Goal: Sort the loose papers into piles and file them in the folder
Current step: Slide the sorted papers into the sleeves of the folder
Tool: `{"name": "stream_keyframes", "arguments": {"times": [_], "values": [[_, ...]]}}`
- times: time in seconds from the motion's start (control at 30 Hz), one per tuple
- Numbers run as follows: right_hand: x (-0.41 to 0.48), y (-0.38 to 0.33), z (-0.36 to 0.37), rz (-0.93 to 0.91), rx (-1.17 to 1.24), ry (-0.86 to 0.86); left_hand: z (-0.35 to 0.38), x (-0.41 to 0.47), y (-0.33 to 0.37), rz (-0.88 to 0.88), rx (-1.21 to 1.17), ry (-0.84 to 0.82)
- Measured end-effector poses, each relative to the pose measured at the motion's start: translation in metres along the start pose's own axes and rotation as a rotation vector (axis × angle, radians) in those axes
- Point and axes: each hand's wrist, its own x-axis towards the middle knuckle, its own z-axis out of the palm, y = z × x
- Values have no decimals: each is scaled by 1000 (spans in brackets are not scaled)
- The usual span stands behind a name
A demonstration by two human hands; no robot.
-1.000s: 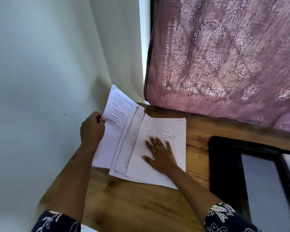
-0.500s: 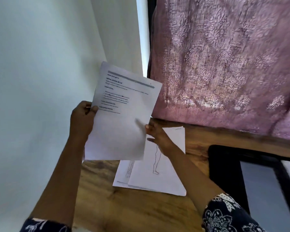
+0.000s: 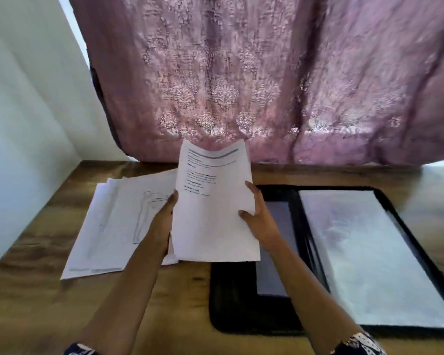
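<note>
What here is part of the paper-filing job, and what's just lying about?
Part of the job: printed sheet, gripped at its edges by the left hand and right hand; paper pile; open black folder.

Just there: wooden table, pink curtain, white wall.

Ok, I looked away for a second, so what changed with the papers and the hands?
The left hand lifted the sheet off the pile and carried it right, toward the folder. The right hand left the pile and now grips the sheet too. Pile and folder stayed on the table.
</note>
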Motion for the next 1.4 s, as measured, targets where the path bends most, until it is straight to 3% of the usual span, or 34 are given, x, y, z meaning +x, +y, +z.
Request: {"name": "stream_keyframes", "arguments": {"times": [0.2, 0.3, 0.43, 0.63, 0.8, 0.93, 1.0, 1.07, 1.17, 1.27, 1.4], "values": [[-60, 42, -138, 86, -21, 129, 148, -31, -82, -135, -226, -116], [-89, 62, -200, 259, 163, 153, 220, -54, -108, -115, -277, -144], [-114, 69, -255, 351, 269, 177, 288, -59, -130, -16, -138, -262], [-112, 75, -289, 403, 440, 128, 331, -58, -146, 167, 111, -389], [-93, 87, -301, 426, 480, 53, 353, -41, -158, 386, 539, -437], [-80, 96, -321, 400, 488, 180, 364, -25, -153, 391, 524, -495], [-72, 98, -334, 390, 491, 234, 360, -9, -145, 479, 641, -405], [-63, 97, -347, 373, 483, 244, 353, 17, -138, 595, 934, -196], [-43, 93, -366, 341, 447, 209, 345, 54, -130, 518, 1350, 46], [-26, 98, -378, 362, 417, 172, 346, 69, -136, 394, 1507, 48], [-14, 116, -383, 414, 370, 66, 347, 69, -148, 455, 1539, 111]]}}
